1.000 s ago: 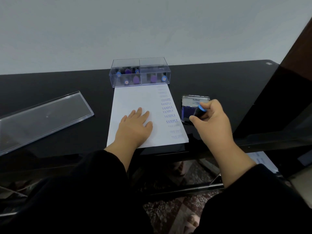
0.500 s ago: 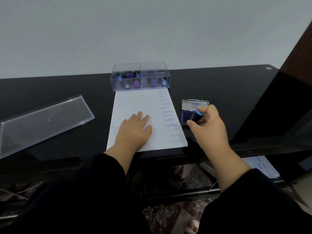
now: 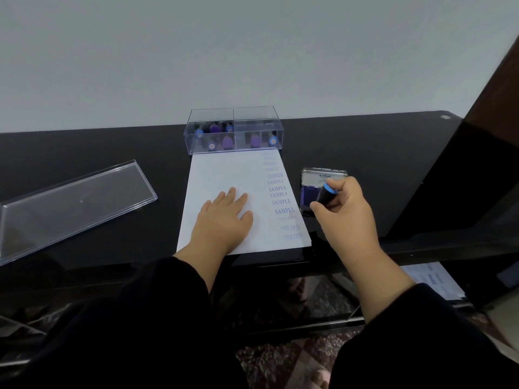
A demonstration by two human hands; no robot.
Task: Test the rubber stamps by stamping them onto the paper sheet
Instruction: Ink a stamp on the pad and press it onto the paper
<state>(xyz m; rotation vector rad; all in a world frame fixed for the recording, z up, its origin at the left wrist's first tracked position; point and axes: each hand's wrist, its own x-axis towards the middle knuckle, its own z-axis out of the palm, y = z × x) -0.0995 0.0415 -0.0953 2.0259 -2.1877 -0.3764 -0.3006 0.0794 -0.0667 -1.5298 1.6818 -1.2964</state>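
- The left hand lay flat on the paper sheet at the centre of the frame, fingers straight and slightly spread, pressing the sheet to the black table.
- The right hand, right of centre, pinched a black rubber stamp with a blue cap between thumb and curled fingers; the stamp was tilted, its lower end over the blue pad of the open ink pad just beside the sheet's right edge.
- A column of blue prints, several reading SAMPLE, ran down the sheet's right side.
- A clear box touching the sheet's top edge held more stamps.
- Its clear lid lay at the left of the frame.
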